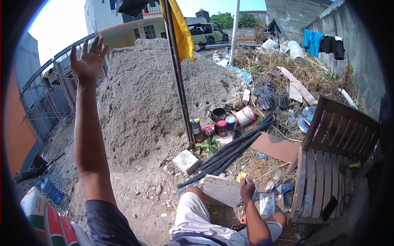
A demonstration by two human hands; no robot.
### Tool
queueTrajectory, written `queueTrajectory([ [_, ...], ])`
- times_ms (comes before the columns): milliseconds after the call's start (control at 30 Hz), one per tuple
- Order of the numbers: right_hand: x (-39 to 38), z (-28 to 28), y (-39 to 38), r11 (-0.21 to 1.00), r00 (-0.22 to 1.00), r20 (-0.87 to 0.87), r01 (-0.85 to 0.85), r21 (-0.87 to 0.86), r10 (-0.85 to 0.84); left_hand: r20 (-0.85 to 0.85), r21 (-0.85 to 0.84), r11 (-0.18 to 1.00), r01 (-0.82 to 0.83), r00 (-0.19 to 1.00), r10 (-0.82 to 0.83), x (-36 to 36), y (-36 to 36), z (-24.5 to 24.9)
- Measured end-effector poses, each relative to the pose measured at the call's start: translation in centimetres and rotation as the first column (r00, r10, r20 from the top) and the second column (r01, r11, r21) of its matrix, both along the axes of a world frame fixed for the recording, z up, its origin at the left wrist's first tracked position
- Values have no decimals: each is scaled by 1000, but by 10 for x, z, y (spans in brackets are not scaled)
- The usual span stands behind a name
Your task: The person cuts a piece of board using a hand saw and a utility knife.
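Observation:
My left hand is raised high at the left, palm up and fingers spread, with nothing in it. Behind it rises a large heap of grey sand. My right hand is low beside my bent knees, its fingers curled closed; I cannot tell what is inside them. A small yellow scrap shows right at its fingertips. Close by on the left lies a flat grey slab. A blue and grey slipper lies to the right of this hand.
A slatted wooden bench stands at the right, with a phone on it. Ahead lie black bars, a white block and paint cans. A metal post stands upright. Cement bags sit lower left.

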State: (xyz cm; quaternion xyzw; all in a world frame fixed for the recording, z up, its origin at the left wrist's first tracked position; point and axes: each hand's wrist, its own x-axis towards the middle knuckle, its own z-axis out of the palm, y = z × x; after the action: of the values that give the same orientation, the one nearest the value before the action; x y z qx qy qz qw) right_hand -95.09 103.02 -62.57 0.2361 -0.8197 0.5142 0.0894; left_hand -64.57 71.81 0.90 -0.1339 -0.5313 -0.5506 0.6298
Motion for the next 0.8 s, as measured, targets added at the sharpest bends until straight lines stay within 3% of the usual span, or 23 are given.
queueTrajectory([
  [33,2,-2,2,999,999,19,-35,-31,35,240,-134,969,206,956,-170,-8,23,-2],
  [67,-1,-2,1,996,998,30,-60,-72,63,476,-229,872,432,831,-287,-18,43,-4],
  [133,-3,-5,-3,998,1000,20,-16,-62,17,843,-238,520,820,440,-308,-52,62,-16],
  [267,0,-6,-3,1000,999,42,-21,-20,22,854,-364,574,733,509,-109,-109,118,-74],
  [333,0,-6,-1,998,999,19,-34,-50,35,901,-318,562,764,428,-72,-116,129,-97],
  [400,1,-3,3,996,998,-1,-55,-77,55,944,-161,622,767,303,-130,-120,143,-125],
  [467,3,1,6,994,987,125,-92,-54,99,988,-101,656,748,152,-20,-125,138,-156],
  [500,3,5,6,996,985,143,-92,2,91,985,-172,677,716,131,112,-130,130,-176],
  [533,4,7,5,996,984,154,-86,6,84,966,-243,686,686,103,239,-136,120,-199],
  [600,7,10,5,994,997,0,-79,-71,80,848,-436,657,615,35,530,-148,106,-250],
  [667,6,-3,0,993,998,-3,-70,-90,70,792,-408,697,590,-151,592,-161,108,-295],
  [800,8,11,2,995,997,34,-63,-71,66,838,-353,726,590,-147,526,-181,86,-454],
])
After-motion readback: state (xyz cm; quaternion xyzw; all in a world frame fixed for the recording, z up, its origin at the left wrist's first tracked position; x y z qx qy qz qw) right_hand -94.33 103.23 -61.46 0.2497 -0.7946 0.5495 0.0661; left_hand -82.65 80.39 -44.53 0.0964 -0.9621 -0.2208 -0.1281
